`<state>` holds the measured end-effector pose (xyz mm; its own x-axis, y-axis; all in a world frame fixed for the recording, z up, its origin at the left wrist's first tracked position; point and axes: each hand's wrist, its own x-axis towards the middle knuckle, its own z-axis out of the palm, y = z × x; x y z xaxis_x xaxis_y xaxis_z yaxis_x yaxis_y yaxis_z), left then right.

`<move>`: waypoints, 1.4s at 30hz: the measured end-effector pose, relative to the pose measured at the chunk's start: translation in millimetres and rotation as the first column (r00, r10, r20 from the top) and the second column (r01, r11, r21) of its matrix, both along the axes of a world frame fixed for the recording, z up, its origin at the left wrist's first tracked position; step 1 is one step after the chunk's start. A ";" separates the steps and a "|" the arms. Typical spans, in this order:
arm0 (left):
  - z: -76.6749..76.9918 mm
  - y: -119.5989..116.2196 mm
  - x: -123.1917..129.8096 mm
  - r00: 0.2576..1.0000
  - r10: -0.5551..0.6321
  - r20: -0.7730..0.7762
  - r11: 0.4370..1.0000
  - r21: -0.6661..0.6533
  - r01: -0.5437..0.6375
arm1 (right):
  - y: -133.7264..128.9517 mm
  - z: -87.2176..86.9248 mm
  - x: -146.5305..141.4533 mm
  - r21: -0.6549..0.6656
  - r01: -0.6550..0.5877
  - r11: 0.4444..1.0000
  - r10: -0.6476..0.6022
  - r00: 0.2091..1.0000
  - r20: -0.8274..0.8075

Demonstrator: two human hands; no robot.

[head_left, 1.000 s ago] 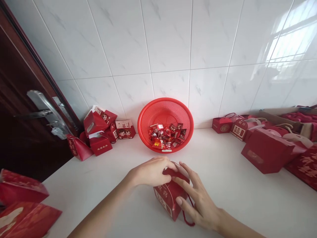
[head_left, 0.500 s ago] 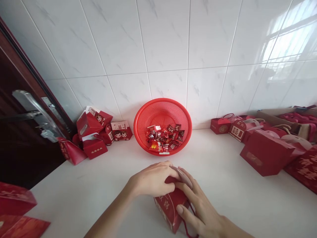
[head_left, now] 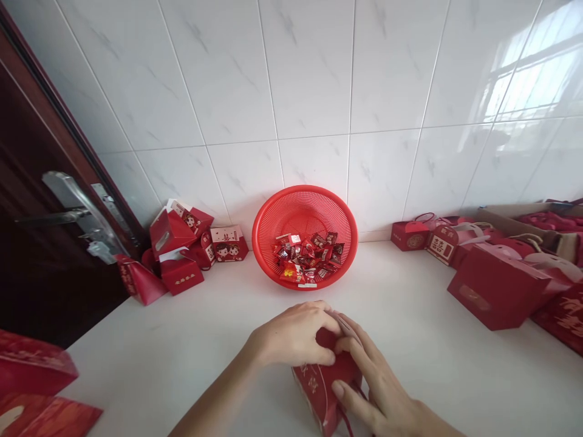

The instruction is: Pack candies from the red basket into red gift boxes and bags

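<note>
A red box (head_left: 321, 391) with pale lettering and a dark red cord stands on the white table, low in the middle of the view. My left hand (head_left: 298, 334) grips the top of this box from the left, its fingers bent over the upper flap. Around the right side and top of the box, my right hand (head_left: 376, 376) is closed, thumb on the front face. Behind both hands, a red mesh basket (head_left: 305, 209) leans toward the tiled wall with wrapped candies (head_left: 307, 258) inside.
Red gift boxes (head_left: 182, 276) cluster at the left by the door (head_left: 40, 243). More boxes (head_left: 496, 285) stand at the right, near an open carton (head_left: 505, 215). Red packaging (head_left: 36, 370) lies at the near left corner.
The whole view has shifted slightly, so the scene sits further right and lower. Both hands keep their hold on the box, and the pale flap between them is more covered by fingers.
</note>
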<state>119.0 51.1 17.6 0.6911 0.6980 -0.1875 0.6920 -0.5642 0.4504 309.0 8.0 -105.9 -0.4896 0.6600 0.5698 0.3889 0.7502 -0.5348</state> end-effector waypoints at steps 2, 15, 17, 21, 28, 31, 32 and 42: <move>-3.7 1.3 1.4 0.999 0.039 0.011 0.999 -0.004 -0.039 | 0.8 1.1 -0.5 -0.003 -0.016 1.000 0.016 1.000 0.000; -17.3 3.8 2.0 0.985 0.171 -0.015 0.985 0.003 -0.170 | 3.0 1.9 1.2 0.077 -0.016 0.997 0.010 0.998 0.069; -17.2 2.9 2.6 0.984 0.179 -0.018 0.984 0.019 -0.179 | 2.4 0.5 1.7 0.088 -0.002 0.996 -0.005 0.997 0.077; -12.8 0.1 4.1 0.974 0.224 -0.042 0.975 0.009 -0.223 | 2.8 -0.6 3.8 0.133 0.022 0.991 -0.036 0.994 0.102; -6.0 -7.9 10.9 0.965 0.251 -0.074 0.966 0.080 -0.245 | 1.7 6.0 4.1 0.219 0.051 0.974 -0.078 0.990 0.117; -5.4 -11.1 12.4 0.967 0.247 -0.069 0.966 0.092 -0.240 | 0.9 6.4 4.4 0.250 0.061 0.966 -0.084 0.993 0.086; -4.8 -11.8 12.0 0.967 0.247 -0.060 0.967 0.086 -0.241 | 0.7 5.8 4.7 0.258 0.067 0.964 -0.089 0.993 0.072; 1.6 -7.2 -3.4 0.957 0.279 0.078 0.956 0.071 -0.285 | 1.4 8.5 6.2 0.223 0.095 0.970 -0.113 0.991 0.070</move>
